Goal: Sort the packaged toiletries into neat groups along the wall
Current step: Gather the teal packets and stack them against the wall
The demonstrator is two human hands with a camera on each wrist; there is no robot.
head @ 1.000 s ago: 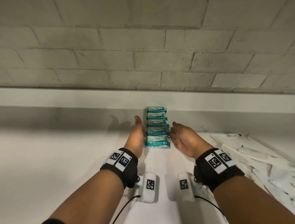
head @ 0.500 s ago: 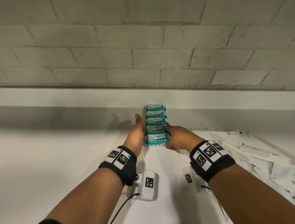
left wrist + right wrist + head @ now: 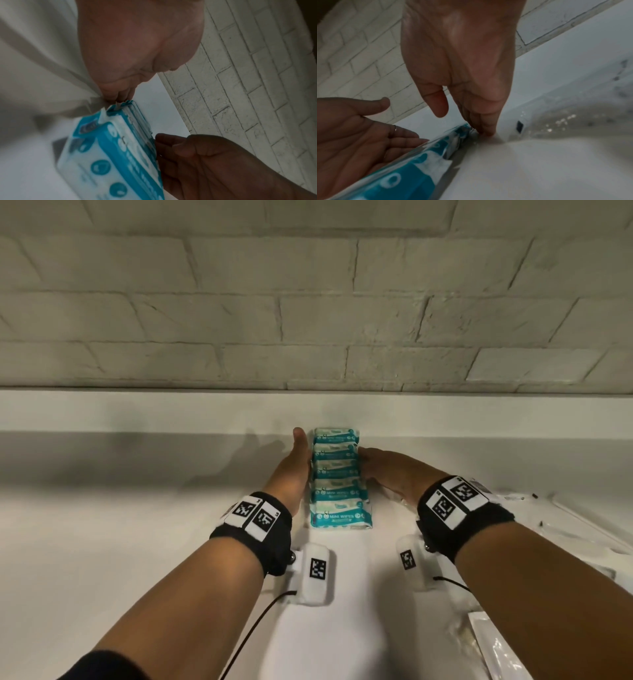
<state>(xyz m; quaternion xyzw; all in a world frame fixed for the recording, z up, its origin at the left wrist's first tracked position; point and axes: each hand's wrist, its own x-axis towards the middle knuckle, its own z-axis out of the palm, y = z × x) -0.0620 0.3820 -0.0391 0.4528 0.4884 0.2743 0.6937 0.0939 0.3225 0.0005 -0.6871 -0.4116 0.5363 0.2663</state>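
Head view: row of wipe packs [image 3: 337, 481] runs from frame centre up to the ledge [image 3: 137, 412] below the brick wall [image 3: 308, 302], all on a counter [image 3: 102, 542]. Left hand [image 3: 291, 474] lies flat against the row's left side, right hand [image 3: 394, 474] against its right side, w/ the packs between them. Clear wrapped items [image 3: 507, 645] lie at lower right & right edge, apart from the row.

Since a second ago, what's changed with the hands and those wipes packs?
The right hand, open and apart from the row a second ago, has moved left and now presses its straight fingers against the right side of the mini wipes packs. The left hand stays flat along their left side. The row stays put by the wall.
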